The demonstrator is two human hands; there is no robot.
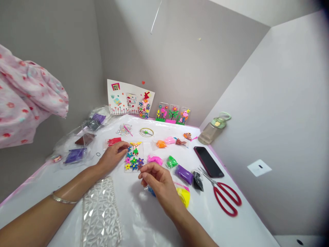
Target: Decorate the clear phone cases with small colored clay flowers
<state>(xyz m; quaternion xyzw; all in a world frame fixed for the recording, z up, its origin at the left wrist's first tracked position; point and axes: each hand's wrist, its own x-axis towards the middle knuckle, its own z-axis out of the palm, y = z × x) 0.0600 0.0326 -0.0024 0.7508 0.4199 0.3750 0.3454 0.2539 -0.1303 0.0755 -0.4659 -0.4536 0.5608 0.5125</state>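
Observation:
A clear card [130,160] with a clay rabbit [135,148] and several clay flowers [133,160] lies flat on the table. My left hand [115,156] rests at its left edge, fingers bent onto the rim and holding it. Just off its lower right corner, my right hand [157,180] hovers with thumb and forefinger pinched; anything between them is too small to make out. Beyond the right hand are pink clay [155,160], a green clay packet [171,162] and a purple clay packet [184,174]. Yellow clay [183,196] shows beside the right wrist.
Red-handled scissors [227,199], a phone [208,162] and a bottle [214,128] line the right side. A textured clear sheet [101,214] lies by my left forearm. Bagged clay [75,155] sits at left. Rhinestones [124,129] and decorated cards [174,113] are farther back.

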